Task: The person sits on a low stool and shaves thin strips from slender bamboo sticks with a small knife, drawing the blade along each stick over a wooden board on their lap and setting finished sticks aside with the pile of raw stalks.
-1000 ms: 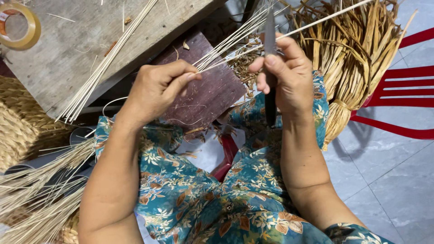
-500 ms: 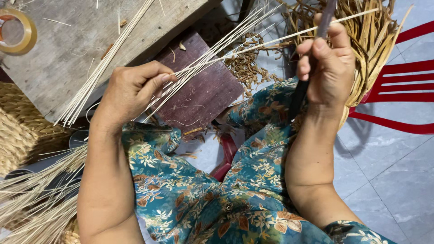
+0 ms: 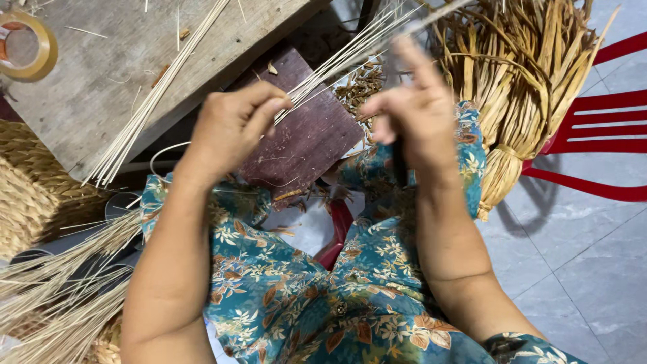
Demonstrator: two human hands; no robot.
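Thin pale reed strips run up and away from the left hand, whose fingers are pinched shut on their near ends, over a dark reddish board. The right hand, just beside, is blurred; its fingers are curled around a dark knife handle. Beyond it lies a bundle of dried leaves. Left of the left hand, loose strips and a tape roll lie on the wooden counter, beside a woven basket whose contents cannot be seen.
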